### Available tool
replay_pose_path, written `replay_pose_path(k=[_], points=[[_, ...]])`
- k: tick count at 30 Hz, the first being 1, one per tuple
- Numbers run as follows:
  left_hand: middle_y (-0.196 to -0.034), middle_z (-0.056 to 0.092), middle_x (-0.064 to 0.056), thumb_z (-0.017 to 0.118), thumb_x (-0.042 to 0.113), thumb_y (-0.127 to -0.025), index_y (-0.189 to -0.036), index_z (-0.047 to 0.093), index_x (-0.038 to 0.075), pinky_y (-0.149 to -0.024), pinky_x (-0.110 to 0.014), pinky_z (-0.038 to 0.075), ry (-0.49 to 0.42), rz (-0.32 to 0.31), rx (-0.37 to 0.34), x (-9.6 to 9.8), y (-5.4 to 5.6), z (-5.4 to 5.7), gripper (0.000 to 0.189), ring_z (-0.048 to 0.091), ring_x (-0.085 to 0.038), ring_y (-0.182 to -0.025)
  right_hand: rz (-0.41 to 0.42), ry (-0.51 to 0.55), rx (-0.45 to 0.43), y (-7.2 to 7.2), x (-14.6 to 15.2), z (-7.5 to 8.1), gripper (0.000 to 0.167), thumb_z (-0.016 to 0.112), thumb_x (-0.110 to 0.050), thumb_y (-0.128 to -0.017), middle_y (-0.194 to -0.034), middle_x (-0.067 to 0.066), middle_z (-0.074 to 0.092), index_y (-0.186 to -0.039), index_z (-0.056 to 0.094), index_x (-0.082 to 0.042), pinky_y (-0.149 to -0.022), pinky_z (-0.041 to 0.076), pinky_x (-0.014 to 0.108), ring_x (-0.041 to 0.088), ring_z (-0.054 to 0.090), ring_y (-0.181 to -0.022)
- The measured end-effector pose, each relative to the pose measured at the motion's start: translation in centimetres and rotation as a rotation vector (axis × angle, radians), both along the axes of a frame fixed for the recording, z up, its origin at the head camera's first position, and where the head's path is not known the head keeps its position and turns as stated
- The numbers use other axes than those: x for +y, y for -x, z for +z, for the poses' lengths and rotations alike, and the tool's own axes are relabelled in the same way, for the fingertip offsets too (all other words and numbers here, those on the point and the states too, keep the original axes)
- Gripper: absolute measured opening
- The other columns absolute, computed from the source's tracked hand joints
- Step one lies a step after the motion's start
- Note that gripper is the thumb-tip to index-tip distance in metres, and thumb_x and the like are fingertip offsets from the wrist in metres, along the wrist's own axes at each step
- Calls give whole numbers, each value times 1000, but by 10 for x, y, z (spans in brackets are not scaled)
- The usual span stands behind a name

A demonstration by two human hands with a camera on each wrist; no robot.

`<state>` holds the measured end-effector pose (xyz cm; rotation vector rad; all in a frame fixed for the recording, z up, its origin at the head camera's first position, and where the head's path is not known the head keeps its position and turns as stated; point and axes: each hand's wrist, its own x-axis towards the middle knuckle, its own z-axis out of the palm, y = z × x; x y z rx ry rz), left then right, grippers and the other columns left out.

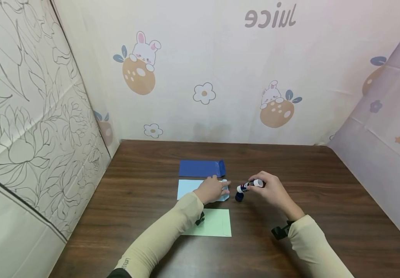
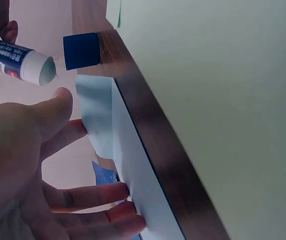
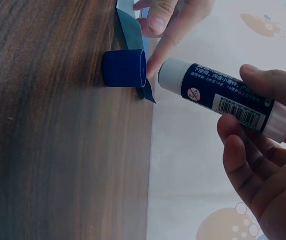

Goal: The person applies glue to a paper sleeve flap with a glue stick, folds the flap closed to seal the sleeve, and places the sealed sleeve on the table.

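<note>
My right hand (image 1: 272,189) grips a glue stick (image 1: 246,186) with a dark blue label, between thumb and fingers. Its uncapped white end (image 3: 171,76) tilts down toward the left. Just below that end, the dark blue cap (image 3: 124,68) stands on the table, apart from the stick. My left hand (image 1: 211,190) rests on a light blue envelope (image 1: 186,188), its fingertips pressing the paper and its fingers fairly straight. The envelope's flap (image 2: 97,112) stands up at the right end, near the left thumb and index finger. Part of the envelope is hidden under the hand.
A dark blue envelope (image 1: 198,168) lies behind the light blue one, its flap folded up at the right. Nearer to me lies a light green envelope (image 1: 217,224), partly under the left forearm. The wooden table (image 1: 144,158) meets a printed wall covering (image 1: 186,58).
</note>
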<state>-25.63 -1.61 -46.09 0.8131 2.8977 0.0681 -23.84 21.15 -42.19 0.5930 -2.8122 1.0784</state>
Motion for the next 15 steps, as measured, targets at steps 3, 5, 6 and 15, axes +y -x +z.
replay_pose_path(k=[3,5,6,15], points=[[-130,65,-7,42,47,-101,-145,48,28,-103,-40,46,14,-10,25,1,0,-1,48,58,-30,-119,-4,0,-2,0,1,0,18,76,-16,-84,-92,6,64,-100,73,-7,-61,44,24,18,52,-76],[-130,65,-7,42,45,-101,-143,50,27,-102,-41,46,-2,-4,20,0,0,-1,46,58,-31,-118,-5,1,-5,0,1,0,17,76,-16,-84,-92,6,64,-100,73,-8,-62,44,24,18,52,-76],[-130,65,-8,42,44,-102,-142,51,25,-101,-41,47,-16,0,18,0,1,-1,46,59,-31,-118,-7,1,-6,0,1,0,17,76,-16,-84,-92,5,64,-99,73,-8,-62,44,24,18,52,-76],[-121,70,-2,51,38,-101,-129,63,14,-97,-37,51,-165,51,21,-6,2,-1,39,65,-22,-111,-5,12,-7,-2,1,-2,15,76,-14,-84,-90,5,65,-97,73,-8,-60,43,24,15,51,-73]])
